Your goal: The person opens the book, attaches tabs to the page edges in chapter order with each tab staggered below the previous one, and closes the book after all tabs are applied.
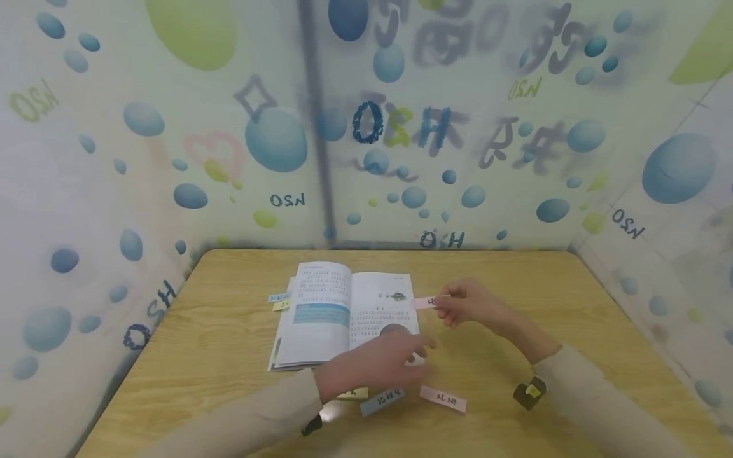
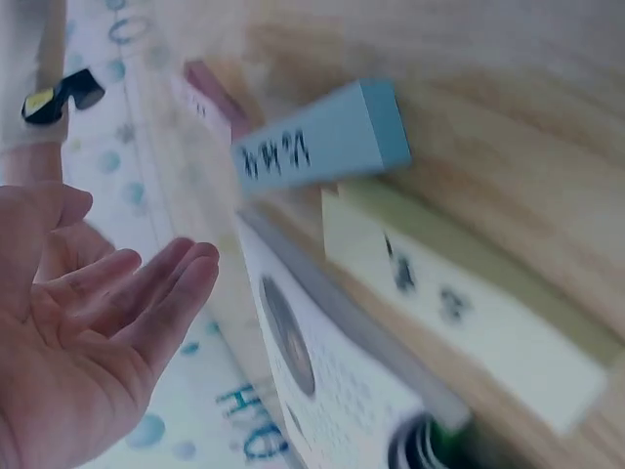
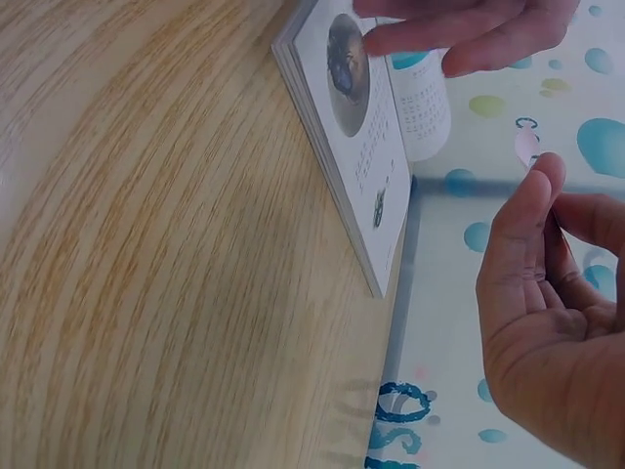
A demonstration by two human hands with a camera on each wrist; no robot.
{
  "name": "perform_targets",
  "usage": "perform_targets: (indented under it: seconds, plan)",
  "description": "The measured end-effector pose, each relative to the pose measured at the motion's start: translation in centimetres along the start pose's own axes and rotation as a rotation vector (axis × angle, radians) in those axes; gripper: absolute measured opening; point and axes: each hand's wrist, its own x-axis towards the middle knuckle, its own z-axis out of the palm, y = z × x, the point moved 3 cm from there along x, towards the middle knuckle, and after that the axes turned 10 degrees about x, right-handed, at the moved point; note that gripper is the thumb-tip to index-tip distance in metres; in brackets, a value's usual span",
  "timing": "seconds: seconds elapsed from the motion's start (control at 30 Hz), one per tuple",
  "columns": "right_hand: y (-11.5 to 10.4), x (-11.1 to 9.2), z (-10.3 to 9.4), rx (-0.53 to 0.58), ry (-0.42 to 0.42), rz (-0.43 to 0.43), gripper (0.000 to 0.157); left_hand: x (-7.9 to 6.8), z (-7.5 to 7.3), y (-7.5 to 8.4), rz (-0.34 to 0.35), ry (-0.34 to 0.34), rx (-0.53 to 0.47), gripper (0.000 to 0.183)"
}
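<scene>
An open book (image 1: 378,299) lies on the table, with text and pictures on its pages. At its right edge, my right hand (image 1: 471,304) pinches a pink sticky note (image 1: 424,303) with dark writing between thumb and finger. In the right wrist view the note (image 3: 527,147) shows at the fingertips, partly hidden by the thumb. My left hand (image 1: 380,362) hovers over the lower right page with its fingers loosely extended, holding nothing. The left wrist view shows that hand (image 2: 107,322) palm visible, apart from the book (image 2: 342,381).
Below the book lie a yellow sticky-note pad (image 1: 354,394), a blue pad (image 1: 382,401) and a pink pad (image 1: 443,399), each with writing. Blue (image 1: 279,297) and yellow tabs (image 1: 281,306) stick out from the book's left edge. Patterned curtain-like walls (image 1: 401,210) enclose the table.
</scene>
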Motion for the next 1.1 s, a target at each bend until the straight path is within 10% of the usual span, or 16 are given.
perform_targets:
  seconds: [0.47,0.83,1.1]
  plan:
    - [0.6,0.2,-0.9,-0.002,0.017,0.028,0.03,-3.6,-2.0,-4.3,-0.099,0.064,-0.067,0.028]
    - [1.2,0.7,-1.8,-0.053,0.058,0.039,0.031,-5.2,-2.7,-7.9,-0.19,0.088,0.111,0.042]
    - [1.5,1.2,-2.4,-0.031,0.085,0.066,0.032,-6.4,-2.4,-9.2,-0.236,-0.016,0.267,0.064]
